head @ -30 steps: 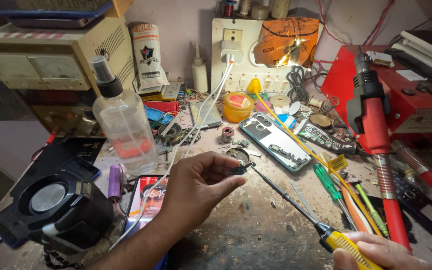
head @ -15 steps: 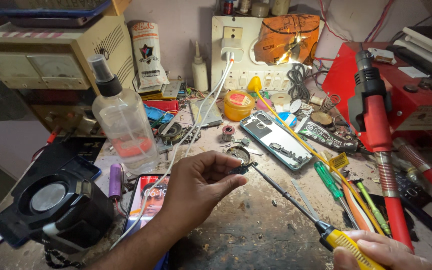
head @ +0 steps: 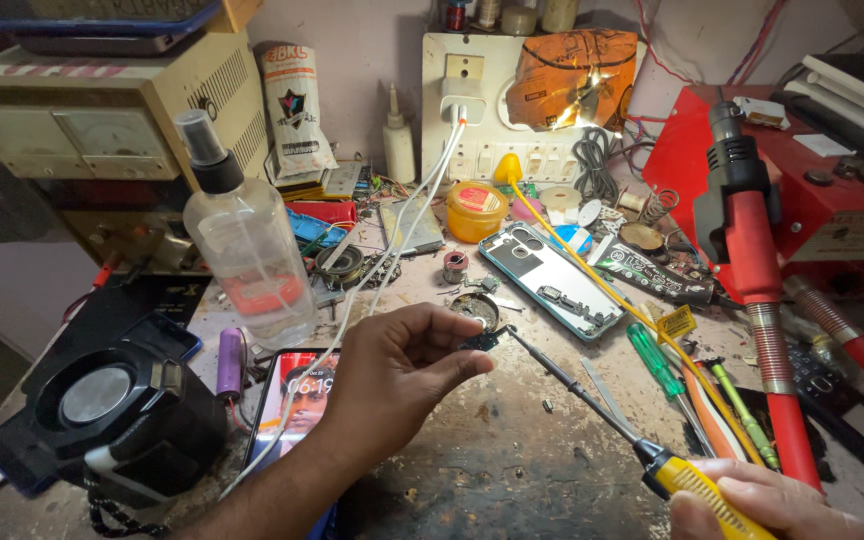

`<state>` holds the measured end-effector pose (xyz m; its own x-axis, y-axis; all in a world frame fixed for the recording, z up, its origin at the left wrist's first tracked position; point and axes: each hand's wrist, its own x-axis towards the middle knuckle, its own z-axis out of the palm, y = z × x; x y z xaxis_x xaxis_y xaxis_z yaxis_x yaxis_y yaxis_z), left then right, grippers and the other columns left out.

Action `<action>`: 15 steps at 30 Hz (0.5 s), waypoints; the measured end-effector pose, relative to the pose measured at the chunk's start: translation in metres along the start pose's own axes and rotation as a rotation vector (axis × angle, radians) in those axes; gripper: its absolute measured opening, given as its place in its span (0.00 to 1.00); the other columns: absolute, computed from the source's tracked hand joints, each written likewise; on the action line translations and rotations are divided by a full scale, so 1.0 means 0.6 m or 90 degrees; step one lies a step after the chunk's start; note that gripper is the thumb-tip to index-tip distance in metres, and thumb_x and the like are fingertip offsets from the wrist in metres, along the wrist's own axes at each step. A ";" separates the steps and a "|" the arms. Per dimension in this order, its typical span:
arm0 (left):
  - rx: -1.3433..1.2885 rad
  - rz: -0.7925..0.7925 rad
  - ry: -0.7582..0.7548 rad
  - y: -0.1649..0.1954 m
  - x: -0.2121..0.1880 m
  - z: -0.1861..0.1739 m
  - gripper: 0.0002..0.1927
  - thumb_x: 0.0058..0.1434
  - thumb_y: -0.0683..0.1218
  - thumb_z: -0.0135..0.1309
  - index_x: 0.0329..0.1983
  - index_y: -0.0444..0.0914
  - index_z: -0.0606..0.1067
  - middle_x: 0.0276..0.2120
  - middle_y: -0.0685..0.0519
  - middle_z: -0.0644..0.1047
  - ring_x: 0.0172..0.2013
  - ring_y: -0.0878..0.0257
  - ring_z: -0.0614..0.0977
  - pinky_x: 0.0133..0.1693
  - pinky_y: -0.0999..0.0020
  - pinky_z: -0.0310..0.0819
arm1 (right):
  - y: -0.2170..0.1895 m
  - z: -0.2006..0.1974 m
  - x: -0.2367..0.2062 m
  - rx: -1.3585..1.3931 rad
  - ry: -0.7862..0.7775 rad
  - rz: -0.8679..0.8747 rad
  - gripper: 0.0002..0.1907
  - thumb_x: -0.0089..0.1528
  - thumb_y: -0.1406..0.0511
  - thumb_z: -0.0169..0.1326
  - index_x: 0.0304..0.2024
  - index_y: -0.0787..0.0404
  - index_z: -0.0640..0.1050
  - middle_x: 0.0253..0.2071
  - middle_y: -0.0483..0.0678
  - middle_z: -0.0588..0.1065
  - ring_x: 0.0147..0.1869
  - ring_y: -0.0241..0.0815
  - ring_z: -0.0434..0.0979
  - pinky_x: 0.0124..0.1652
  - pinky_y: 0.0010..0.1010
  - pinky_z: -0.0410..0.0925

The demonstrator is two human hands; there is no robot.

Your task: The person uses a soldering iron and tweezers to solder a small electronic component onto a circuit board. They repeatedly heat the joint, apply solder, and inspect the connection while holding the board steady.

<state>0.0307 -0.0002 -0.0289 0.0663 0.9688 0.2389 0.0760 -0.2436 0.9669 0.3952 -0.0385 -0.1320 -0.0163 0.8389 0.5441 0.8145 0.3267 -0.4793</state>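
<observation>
Left hand (head: 392, 372): grip pinched on small round component (head: 479, 316), held just above counter (head: 512, 470). Right hand (head: 762, 505): grip closed around yellow-handled screwdriver (head: 602, 415), tip touching component. Opened phone (head: 552, 280) lying nearby.

Workbench, 2 hands at a small part

Left hand (head: 397, 375) pinches a small round component (head: 479, 315) between its fingertips; right hand (head: 767, 502) grips a yellow-handled screwdriver (head: 592, 400), tip touching that component. Just beyond the left hand: opened phone (head: 550, 278), orange tin (head: 476, 211). To its left: spray bottle (head: 244, 245), black speaker (head: 102, 410), lit phone (head: 292, 400). Beyond the right hand: red hot-air gun (head: 757, 270), green screwdriver (head: 654, 360).
</observation>
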 end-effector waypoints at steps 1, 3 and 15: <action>0.012 -0.003 0.003 0.000 -0.001 -0.001 0.12 0.55 0.40 0.67 0.42 0.35 0.82 0.33 0.53 0.86 0.33 0.73 0.85 0.37 0.77 0.82 | -0.001 0.001 0.000 0.002 0.007 -0.001 0.12 0.55 0.57 0.67 0.35 0.56 0.83 0.35 0.48 0.82 0.45 0.41 0.87 0.51 0.35 0.77; 0.037 -0.009 0.009 0.001 -0.002 -0.001 0.12 0.54 0.40 0.67 0.42 0.36 0.83 0.32 0.54 0.86 0.32 0.73 0.84 0.36 0.78 0.81 | -0.002 0.000 0.003 0.002 0.008 -0.001 0.12 0.55 0.57 0.67 0.35 0.56 0.83 0.35 0.48 0.82 0.45 0.41 0.87 0.51 0.35 0.77; -0.101 -0.060 0.012 0.003 0.000 0.001 0.09 0.59 0.39 0.61 0.43 0.33 0.82 0.31 0.52 0.85 0.32 0.70 0.85 0.37 0.74 0.85 | -0.010 -0.005 0.007 0.007 0.010 -0.002 0.12 0.55 0.58 0.67 0.35 0.56 0.82 0.35 0.49 0.82 0.45 0.41 0.86 0.51 0.35 0.77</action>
<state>0.0311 -0.0008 -0.0273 0.0482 0.9880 0.1470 -0.0770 -0.1431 0.9867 0.3920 -0.0384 -0.1250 -0.0096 0.8311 0.5560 0.8082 0.3339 -0.4851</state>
